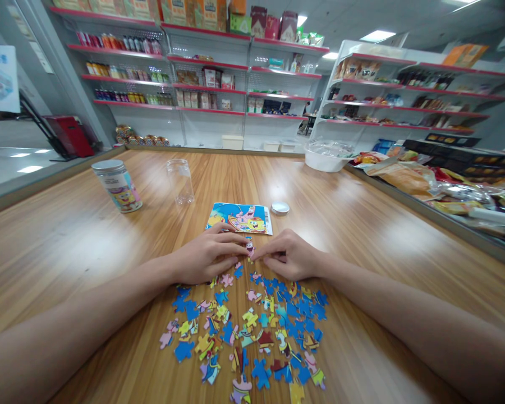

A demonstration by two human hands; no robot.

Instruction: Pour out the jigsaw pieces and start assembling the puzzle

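Note:
A small cluster of jigsaw puzzle pieces (249, 247), with pink and blue print, lies between my fingertips. My left hand (208, 252) rests low over the table with its fingers stretched out, and their tips touch the cluster's left side. From the right, my right hand (292, 255) presses its index fingertip to the cluster's lower edge, its other fingers curled in. Loose jigsaw pieces (261, 373) in blue, yellow, pink and brown are spread nearer to me. Just beyond my hands lies a cartoon picture card (246, 217), its lower left corner partly covered by my left fingers.
A printed canister (118, 188) with a grey lid and a clear empty jar (180, 182) stand at left on the wooden table (362, 224). A round silver lid (280, 208) lies beside the card. Farther back are a white basin (326, 160), packaged goods (408, 174) and stocked shelves (206, 62).

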